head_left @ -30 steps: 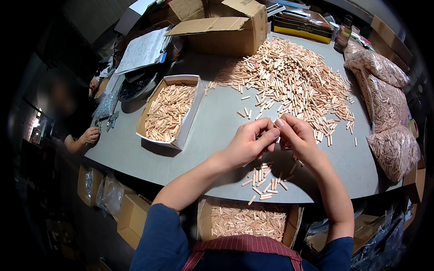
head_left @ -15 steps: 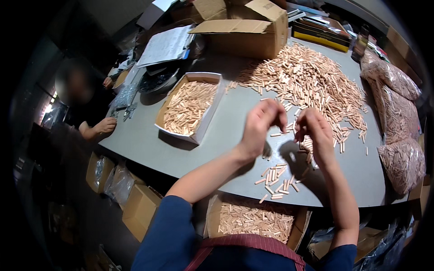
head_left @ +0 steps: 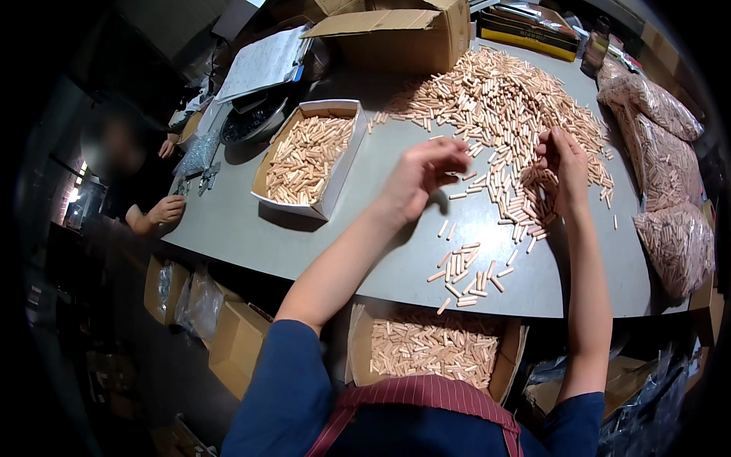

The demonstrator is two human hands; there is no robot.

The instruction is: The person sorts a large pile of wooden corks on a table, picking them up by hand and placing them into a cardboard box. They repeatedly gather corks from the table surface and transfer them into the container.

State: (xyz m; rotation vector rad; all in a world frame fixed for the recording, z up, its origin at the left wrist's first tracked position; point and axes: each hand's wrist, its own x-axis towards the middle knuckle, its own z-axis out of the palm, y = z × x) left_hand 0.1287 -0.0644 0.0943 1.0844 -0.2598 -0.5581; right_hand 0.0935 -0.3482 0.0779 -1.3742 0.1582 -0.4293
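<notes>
A large heap of small wooden dowels (head_left: 487,99) spreads over the grey table. My left hand (head_left: 426,174) hovers at the heap's near left side, fingers bent but apart, and nothing shows between them. Over the heap's right part, my right hand (head_left: 565,169) has its thumb and fingertips pressed together; whatever they hold, if anything, is too small to make out. A looser group of dowels (head_left: 464,268) lies near the table's front edge. Below that edge, in front of me, an open carton (head_left: 359,346) holds many more dowels.
Left of my left hand stands a shallow white-edged box (head_left: 344,164) of dowels. Bulging clear bags (head_left: 670,183) of dowels line the right side. A big cardboard box (head_left: 403,46) stands behind. At the far left a co-worker's hand (head_left: 166,210) rests at the table edge.
My hands have moved apart: the left a little leftward, the right to the right and farther over the heap. My left fingers have spread. The whole view has shifted slightly.
</notes>
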